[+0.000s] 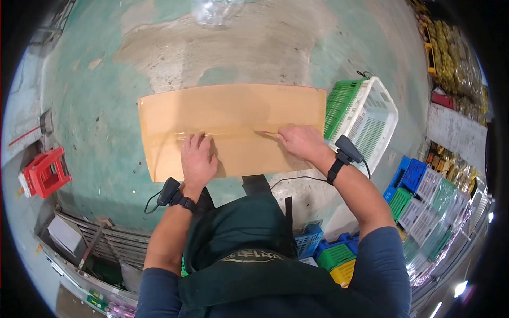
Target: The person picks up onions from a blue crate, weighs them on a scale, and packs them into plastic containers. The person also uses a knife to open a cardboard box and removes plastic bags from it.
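Observation:
A taped cardboard box (pixel 238 106) lies in front of me, with a strip of clear tape (pixel 228 132) running across its top. My left hand (pixel 199 160) rests on the near left part of the cardboard, fingers stretched out over the tape's edge, holding nothing. Closed around a small thin knife (pixel 266 132), my right hand (pixel 302 142) is at the box's right side. The knife points left, its tip right at the tape line; the handle is mostly hidden in the fingers. Both wrists carry black strapped devices with cables.
Right of the box, a white crate (pixel 379 127) stands against a green crate (pixel 342 100). A red stool (pixel 46 172) is at far left. Stacked coloured crates (pixel 419 196) line the right side, and clear plastic (pixel 214 10) lies on the floor beyond the box.

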Tool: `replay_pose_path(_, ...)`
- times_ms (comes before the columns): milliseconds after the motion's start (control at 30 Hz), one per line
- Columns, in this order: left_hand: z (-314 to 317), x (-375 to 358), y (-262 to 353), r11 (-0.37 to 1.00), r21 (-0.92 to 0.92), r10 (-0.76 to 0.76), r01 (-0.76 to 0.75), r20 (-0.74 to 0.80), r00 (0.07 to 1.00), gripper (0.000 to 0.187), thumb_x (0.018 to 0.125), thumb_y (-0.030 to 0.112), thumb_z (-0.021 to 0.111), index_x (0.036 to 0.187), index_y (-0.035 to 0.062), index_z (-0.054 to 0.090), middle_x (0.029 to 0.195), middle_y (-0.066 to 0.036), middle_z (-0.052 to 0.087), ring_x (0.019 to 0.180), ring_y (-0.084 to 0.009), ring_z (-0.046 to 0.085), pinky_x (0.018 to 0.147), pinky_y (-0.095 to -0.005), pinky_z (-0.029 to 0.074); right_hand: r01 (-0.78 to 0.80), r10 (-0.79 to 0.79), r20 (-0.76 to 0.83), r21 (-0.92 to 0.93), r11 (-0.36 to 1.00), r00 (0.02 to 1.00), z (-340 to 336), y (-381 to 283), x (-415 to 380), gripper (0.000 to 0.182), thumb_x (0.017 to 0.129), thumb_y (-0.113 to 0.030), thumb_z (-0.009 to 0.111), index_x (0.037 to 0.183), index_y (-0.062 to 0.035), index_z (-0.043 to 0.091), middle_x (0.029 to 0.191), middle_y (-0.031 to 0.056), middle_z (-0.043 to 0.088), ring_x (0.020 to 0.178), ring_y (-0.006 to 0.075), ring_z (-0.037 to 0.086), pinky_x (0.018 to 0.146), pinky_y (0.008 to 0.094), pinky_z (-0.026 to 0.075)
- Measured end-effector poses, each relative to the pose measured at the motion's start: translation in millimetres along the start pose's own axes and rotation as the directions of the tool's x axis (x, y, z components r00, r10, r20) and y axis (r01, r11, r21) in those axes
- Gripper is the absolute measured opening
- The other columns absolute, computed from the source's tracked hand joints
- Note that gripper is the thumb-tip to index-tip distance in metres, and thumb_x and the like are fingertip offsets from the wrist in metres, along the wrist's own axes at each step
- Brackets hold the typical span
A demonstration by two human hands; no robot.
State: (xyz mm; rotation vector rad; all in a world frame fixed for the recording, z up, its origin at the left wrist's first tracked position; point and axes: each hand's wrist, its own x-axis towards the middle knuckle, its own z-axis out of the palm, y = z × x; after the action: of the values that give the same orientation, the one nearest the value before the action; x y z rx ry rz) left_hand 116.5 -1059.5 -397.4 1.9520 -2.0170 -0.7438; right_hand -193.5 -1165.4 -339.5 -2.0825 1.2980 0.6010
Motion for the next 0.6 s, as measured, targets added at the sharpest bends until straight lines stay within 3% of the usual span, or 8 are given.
replay_pose_path(200, 18.3, 13.2, 20.1, 0.994, 0.108, 0.002, 0.005, -0.071, 0.997, 0.055, 0.068, 0.013, 0.074, 0.121, 0.0042, 0.064, 0.128, -0.018, 0.060, 0.126, -0.0405, 0.051, 0.111, -0.0498, 0.041, -0.063, 0.062, 0.025, 0.041, 0.997, 0.998, 0.3, 85.8, -52.7, 0.034, 0.104, -0.037, 0.052, 0.101, -0.0074, 0.070, 0.097, 0.0188, 0.073, 0.093, 0.0397, 0.072, 0.082, 0.0526, 0.056)
replay_pose_path(267, 13.2, 22.0, 25.2, 0.984, 0.172, -0.066, 0.057, 0.047, 0.997, 0.052, 0.065, 0.015, 0.074, 0.116, 0.0057, 0.064, 0.118, -0.016, 0.061, 0.118, -0.0392, 0.053, 0.106, -0.0498, 0.042, -0.086, 0.085, 0.021, 0.029, 0.996, 0.996, 0.8, 108.2, -68.8, 0.034, 0.105, -0.036, 0.051, 0.101, -0.0075, 0.069, 0.095, 0.0187, 0.073, 0.091, 0.0397, 0.072, 0.081, 0.0530, 0.056)
replay_pose_path(300, 13.2, 29.6, 27.5, 0.981, 0.195, -0.032, 0.027, 0.023, 0.999, 0.046, 0.064, 0.015, 0.073, 0.109, 0.0080, 0.064, 0.110, -0.014, 0.061, 0.111, -0.0374, 0.053, 0.101, -0.0489, 0.043, -0.096, 0.096, 0.005, 0.002, 0.995, 0.995, 4.4, 117.9, -75.7, 0.033, 0.105, -0.036, 0.050, 0.101, -0.0078, 0.068, 0.093, 0.0182, 0.072, 0.089, 0.0395, 0.071, 0.079, 0.0532, 0.056)
replay_pose_path(433, 16.5, 43.2, 32.0, 0.933, 0.355, -0.092, 0.065, 0.059, 0.994, 0.035, 0.065, 0.017, 0.071, 0.100, 0.0139, 0.069, 0.104, -0.009, 0.065, 0.103, -0.0333, 0.058, 0.093, -0.0449, 0.041, -0.170, 0.165, -0.074, -0.061, 0.984, 0.983, 11.9, 147.2, -96.8, 0.032, 0.107, -0.036, 0.048, 0.105, -0.0087, 0.065, 0.091, 0.0168, 0.069, 0.086, 0.0390, 0.071, 0.077, 0.0527, 0.055)
replay_pose_path(600, 22.2, 47.7, 31.3, 0.929, 0.359, -0.125, 0.090, 0.075, 0.989, 0.027, 0.068, 0.017, 0.069, 0.095, 0.0154, 0.070, 0.101, -0.008, 0.066, 0.102, -0.0316, 0.058, 0.092, -0.0449, 0.040, -0.241, 0.244, -0.096, 0.043, 0.970, 0.965, 19.6, 153.2, -117.7, 0.034, 0.107, -0.036, 0.046, 0.106, -0.0084, 0.065, 0.093, 0.0171, 0.069, 0.087, 0.0379, 0.071, 0.077, 0.0522, 0.056)
